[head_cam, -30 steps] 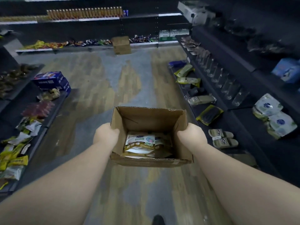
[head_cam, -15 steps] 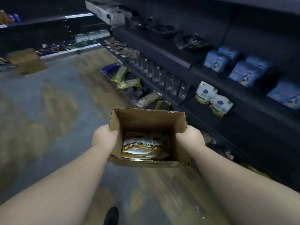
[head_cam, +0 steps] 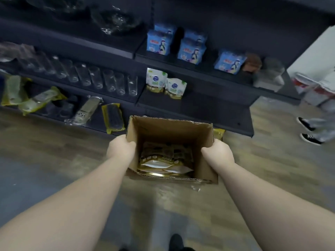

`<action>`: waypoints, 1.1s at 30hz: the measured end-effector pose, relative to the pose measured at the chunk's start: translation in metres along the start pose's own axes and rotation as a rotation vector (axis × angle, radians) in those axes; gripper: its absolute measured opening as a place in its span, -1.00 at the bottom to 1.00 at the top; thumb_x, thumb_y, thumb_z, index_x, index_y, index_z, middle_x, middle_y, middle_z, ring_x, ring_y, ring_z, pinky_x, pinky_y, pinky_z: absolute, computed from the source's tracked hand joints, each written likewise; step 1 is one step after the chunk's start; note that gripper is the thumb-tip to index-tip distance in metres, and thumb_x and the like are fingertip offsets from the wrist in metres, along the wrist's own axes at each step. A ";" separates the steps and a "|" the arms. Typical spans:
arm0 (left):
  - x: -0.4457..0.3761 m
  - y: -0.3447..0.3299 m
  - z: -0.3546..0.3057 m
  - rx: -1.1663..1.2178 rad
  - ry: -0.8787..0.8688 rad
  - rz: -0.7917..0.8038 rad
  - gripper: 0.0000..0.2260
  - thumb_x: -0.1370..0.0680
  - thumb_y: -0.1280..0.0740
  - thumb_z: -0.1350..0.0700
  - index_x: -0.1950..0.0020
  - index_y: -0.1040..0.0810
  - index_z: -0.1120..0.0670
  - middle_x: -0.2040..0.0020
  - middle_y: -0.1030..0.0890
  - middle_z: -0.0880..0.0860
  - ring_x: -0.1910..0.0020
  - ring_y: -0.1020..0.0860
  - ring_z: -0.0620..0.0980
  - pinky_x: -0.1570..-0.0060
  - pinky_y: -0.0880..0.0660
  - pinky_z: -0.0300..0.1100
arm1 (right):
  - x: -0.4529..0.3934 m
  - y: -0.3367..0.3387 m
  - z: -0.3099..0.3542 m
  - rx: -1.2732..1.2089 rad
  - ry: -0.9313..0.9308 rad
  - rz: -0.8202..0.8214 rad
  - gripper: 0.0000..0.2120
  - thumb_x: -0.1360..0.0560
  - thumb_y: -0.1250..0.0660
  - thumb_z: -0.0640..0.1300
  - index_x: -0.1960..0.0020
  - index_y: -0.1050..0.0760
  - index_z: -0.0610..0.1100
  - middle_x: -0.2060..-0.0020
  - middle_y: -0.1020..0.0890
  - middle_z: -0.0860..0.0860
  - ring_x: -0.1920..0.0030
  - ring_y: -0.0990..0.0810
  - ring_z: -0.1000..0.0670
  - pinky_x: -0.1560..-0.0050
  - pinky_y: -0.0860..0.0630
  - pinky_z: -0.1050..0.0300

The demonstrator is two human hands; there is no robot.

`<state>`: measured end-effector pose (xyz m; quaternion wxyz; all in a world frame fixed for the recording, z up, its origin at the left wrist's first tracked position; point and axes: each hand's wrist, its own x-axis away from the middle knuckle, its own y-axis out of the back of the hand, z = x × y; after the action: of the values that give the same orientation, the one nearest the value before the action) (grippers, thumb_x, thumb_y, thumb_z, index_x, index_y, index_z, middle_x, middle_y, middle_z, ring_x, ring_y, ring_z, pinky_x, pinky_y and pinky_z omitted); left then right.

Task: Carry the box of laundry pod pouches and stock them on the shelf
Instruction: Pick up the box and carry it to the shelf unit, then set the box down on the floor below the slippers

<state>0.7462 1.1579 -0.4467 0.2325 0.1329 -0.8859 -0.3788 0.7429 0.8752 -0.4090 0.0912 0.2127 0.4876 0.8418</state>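
Head view looks down on an open cardboard box (head_cam: 170, 131) held out in front of the person, above the wooden floor (head_cam: 54, 142); the left hand (head_cam: 120, 148) grasps the box's left wall, thumb over the rim; the right hand (head_cam: 218, 153) grasps the right wall likewise. Inside, at the bottom, lie laundry pod pouches (head_cam: 165, 158), white and gold, stacked flat. Just beyond the box stands a dark shelf unit (head_cam: 199, 107); on its lower board two matching white pouches (head_cam: 165, 84) stand upright side by side, near the left end; the board above carries blue packs (head_cam: 192, 49). To the left a row of clear drinking glasses (head_cam: 101, 80) lines another shelf; below them lie yellow-edged packets (head_cam: 113, 117). At the far right someone's dark shoes (head_cam: 308, 129) stand on the floor.
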 end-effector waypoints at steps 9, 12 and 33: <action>-0.022 -0.068 -0.036 -0.104 -0.063 0.114 -0.83 -0.51 -0.23 0.11 0.05 -0.61 0.08 0.09 -0.63 0.12 0.09 -0.55 0.18 0.13 -0.45 -0.11 | -0.037 -0.014 -0.060 -0.014 -0.170 0.018 -0.94 -0.38 -0.22 -0.12 0.21 -0.45 -0.08 0.15 -0.62 -0.08 0.13 -0.57 -0.20 0.26 -0.43 0.10; -0.030 -0.096 -0.041 -0.128 -0.041 0.106 -0.85 -0.50 -0.24 0.11 0.09 -0.60 0.10 0.11 -0.62 0.12 0.12 -0.53 0.16 0.16 -0.43 -0.13 | -0.064 -0.024 -0.077 -0.035 -0.179 0.052 -0.95 -0.40 -0.22 -0.12 0.18 -0.45 -0.08 0.14 -0.61 -0.08 0.11 -0.57 -0.21 0.22 -0.44 0.09; -0.167 -0.269 0.058 -0.236 0.223 0.258 -0.86 -0.50 -0.27 0.08 0.13 -0.56 0.12 0.15 -0.62 0.15 0.10 -0.58 0.20 0.15 -0.46 -0.13 | -0.199 -0.221 -0.141 0.065 -0.417 0.295 -0.77 -0.54 -0.25 -0.01 0.04 -0.45 -0.20 0.00 -0.63 -0.22 0.03 -0.55 -0.24 0.10 -0.41 0.07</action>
<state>0.8754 1.0794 -0.7308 0.3897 0.0315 -0.8138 -0.4298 0.8457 0.8056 -0.7141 0.0590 0.4532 0.4487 0.7680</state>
